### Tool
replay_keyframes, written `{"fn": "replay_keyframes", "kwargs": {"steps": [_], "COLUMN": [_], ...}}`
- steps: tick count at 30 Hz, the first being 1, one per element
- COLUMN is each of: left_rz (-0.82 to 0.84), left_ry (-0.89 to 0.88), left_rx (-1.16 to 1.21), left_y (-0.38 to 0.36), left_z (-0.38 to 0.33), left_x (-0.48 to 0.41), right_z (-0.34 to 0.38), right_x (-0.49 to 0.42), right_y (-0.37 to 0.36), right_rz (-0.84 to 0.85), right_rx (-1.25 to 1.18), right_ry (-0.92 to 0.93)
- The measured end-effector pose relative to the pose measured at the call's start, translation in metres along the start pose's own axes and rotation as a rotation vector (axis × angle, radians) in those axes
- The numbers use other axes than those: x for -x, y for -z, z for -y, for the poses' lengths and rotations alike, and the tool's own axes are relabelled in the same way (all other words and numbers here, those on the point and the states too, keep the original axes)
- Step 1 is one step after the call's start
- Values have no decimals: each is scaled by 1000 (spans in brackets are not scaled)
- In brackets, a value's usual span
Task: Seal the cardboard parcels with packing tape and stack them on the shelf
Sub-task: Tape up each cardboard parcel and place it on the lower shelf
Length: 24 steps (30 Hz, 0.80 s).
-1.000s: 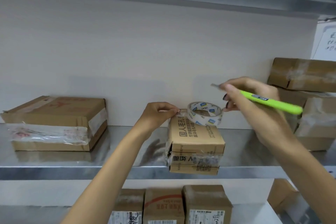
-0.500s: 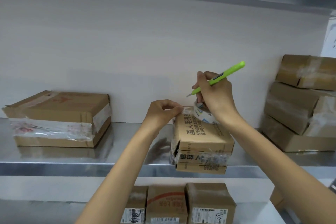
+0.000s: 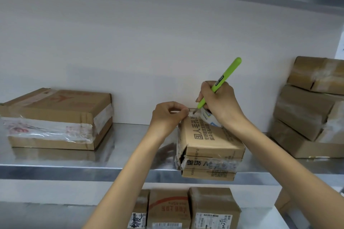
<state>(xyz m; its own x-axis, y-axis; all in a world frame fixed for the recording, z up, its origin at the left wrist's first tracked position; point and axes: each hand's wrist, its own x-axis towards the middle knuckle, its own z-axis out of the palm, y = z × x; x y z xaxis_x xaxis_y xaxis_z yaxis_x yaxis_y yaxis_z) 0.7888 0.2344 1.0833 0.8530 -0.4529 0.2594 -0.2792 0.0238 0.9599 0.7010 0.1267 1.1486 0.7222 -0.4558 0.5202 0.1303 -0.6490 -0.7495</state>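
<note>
Down has come the green cutter (image 3: 223, 80): it lay nearly level before, and now it stands steep in the right hand (image 3: 221, 102), whose fingers are wrapped round its barrel, with the blade tip at the short strip of tape (image 3: 191, 109). The left hand (image 3: 167, 117) still pinches that strip between thumb and fingertips at the far top corner of the small parcel (image 3: 210, 135). Partly hidden under the right hand, the tape roll (image 3: 207, 118) rests on the parcel's top.

By the look of it the strip is about to be cut — this parcel's sealing is almost done. It sits on the metal shelf (image 3: 130, 154), its near end overhanging the front edge.

Its top reads 国人毛孔 in large print; the smaller lines beside that are unclear. The cutter's dark label and the roll's blue marks are too small to read. The boxes below (image 3: 212, 208) carry barcode labels — one also has handwriting.
</note>
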Motion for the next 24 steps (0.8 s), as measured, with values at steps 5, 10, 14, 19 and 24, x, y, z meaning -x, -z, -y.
{"fn": "replay_keyframes", "kwargs": {"steps": [5, 10, 14, 19, 24], "left_rz": [-11, -13, -6, -4, -11], "left_ry": [-34, -63, -55, -42, -35], "left_rx": [-16, -24, 1, 5, 13], "left_y": [-1, -2, -2, -2, -2], "left_z": [1, 2, 3, 3, 3], "left_x": [2, 3, 3, 3, 3], "right_z": [-1, -2, -2, -2, 0], "right_x": [-1, 1, 2, 3, 5], "right_y": [-2, -3, -4, -4, -4], "right_rz": [5, 35, 11, -18, -29], "right_rx": [15, 39, 47, 49, 75], "right_ry": [19, 54, 65, 54, 62]}}
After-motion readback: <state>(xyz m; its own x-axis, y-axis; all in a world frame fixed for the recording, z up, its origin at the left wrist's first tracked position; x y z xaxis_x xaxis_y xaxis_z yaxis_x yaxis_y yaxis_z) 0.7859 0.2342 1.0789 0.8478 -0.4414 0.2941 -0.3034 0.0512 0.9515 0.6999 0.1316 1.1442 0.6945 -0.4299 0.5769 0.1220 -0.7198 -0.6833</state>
